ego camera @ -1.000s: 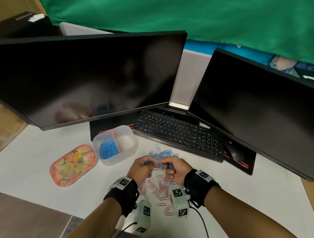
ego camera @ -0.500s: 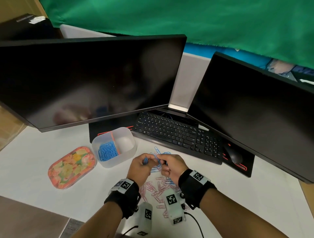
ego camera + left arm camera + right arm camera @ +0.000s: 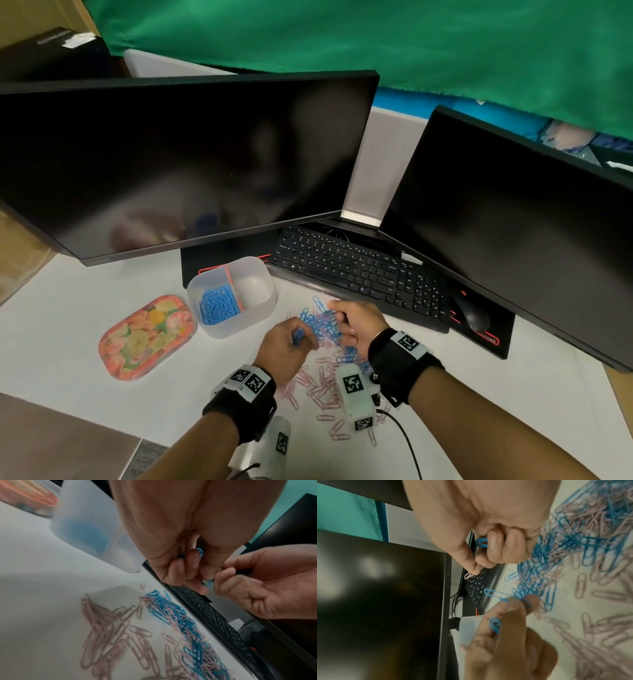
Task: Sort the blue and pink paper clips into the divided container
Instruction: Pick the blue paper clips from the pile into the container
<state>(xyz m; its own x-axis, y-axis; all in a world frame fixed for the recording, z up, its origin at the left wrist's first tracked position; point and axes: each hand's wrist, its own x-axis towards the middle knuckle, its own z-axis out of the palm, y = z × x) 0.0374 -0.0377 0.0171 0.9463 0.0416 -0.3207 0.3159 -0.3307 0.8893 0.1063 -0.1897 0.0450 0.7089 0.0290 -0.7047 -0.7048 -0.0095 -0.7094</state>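
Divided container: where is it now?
Head view: the divided container sits left of the hands, between the floral lid and the keyboard, before the left monitor.

Left hand [image 3: 286, 346]: fingers curled, pinching small blue wire paper clips [image 3: 199, 553]; black wrist strap [image 3: 239, 407] behind it.
Right hand [image 3: 356, 323]: thumb and forefinger pinch a small pink wire paper clip [image 3: 468, 575]; curled fingers hold another blue one.
Forearms: both reach forward, hands close together.

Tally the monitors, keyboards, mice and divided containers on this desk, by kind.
monitors: 2
keyboard: 1
mouse: 1
divided container: 1
Total: 5
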